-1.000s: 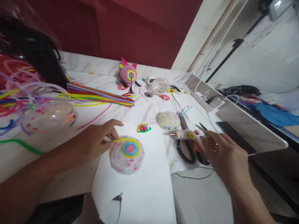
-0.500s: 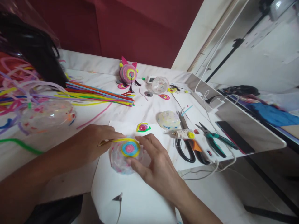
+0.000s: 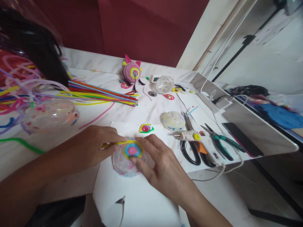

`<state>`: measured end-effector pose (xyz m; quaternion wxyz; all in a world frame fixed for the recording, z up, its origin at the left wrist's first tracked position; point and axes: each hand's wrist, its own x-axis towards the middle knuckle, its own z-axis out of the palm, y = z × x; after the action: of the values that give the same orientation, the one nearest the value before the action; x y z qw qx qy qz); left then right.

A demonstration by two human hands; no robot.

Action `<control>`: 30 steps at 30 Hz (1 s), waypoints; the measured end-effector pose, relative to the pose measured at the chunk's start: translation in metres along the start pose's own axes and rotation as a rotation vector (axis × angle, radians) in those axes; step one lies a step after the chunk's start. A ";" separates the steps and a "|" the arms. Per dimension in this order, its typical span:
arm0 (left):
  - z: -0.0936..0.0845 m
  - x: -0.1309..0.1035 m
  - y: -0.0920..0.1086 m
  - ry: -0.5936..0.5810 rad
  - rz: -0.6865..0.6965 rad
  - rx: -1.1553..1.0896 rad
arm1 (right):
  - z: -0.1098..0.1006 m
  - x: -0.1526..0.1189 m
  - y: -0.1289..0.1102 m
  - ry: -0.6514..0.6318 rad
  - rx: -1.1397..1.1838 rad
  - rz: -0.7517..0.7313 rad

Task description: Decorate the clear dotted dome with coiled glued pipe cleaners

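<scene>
A clear dome (image 3: 123, 164) with coloured specks rests on white paper (image 3: 142, 201). On its top is a coiled disc (image 3: 132, 150), pink in the middle, then blue, with yellow around it. My left hand (image 3: 97, 143) pinches the yellow strip (image 3: 120, 142) that runs along the disc's upper edge. From the right, my right hand (image 3: 158, 160) presses thumb and forefinger on either side of the disc and dome. Just behind the dome lies a small eye-shaped piece (image 3: 146, 128) in red, yellow and green.
Pipe cleaners (image 3: 101, 96) and a clear dome (image 3: 52, 116) are at left. A pink horned figure (image 3: 132, 72) stands at the back. Right are another dome (image 3: 174, 121), scissors (image 3: 190, 151), a glue gun (image 3: 189, 135), pliers (image 3: 219, 145) and a phone (image 3: 241, 140).
The view has shifted slightly, so the objects at right sit further right. Both hands keep nearly the same hold on the strip, disc and dome.
</scene>
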<state>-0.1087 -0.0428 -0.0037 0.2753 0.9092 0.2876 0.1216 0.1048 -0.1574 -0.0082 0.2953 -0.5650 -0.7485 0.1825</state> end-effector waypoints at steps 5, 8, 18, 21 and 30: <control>0.000 -0.001 0.000 0.003 -0.005 -0.018 | -0.001 0.000 0.000 0.066 -0.142 -0.138; -0.001 -0.002 0.002 0.000 0.014 -0.011 | 0.001 0.000 0.002 0.109 -0.257 -0.229; 0.001 -0.007 0.010 0.000 0.039 0.060 | 0.002 0.001 -0.006 0.089 -0.359 -0.214; 0.003 -0.008 0.013 0.013 0.054 0.080 | 0.003 0.001 -0.006 0.098 -0.363 -0.216; 0.007 -0.012 0.019 0.026 0.027 0.105 | 0.006 0.000 -0.007 0.123 -0.372 -0.202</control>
<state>-0.1072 -0.0660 0.0003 0.2217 0.9245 0.2850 0.1220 0.0961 -0.1591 -0.0088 0.2478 -0.5420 -0.8026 -0.0241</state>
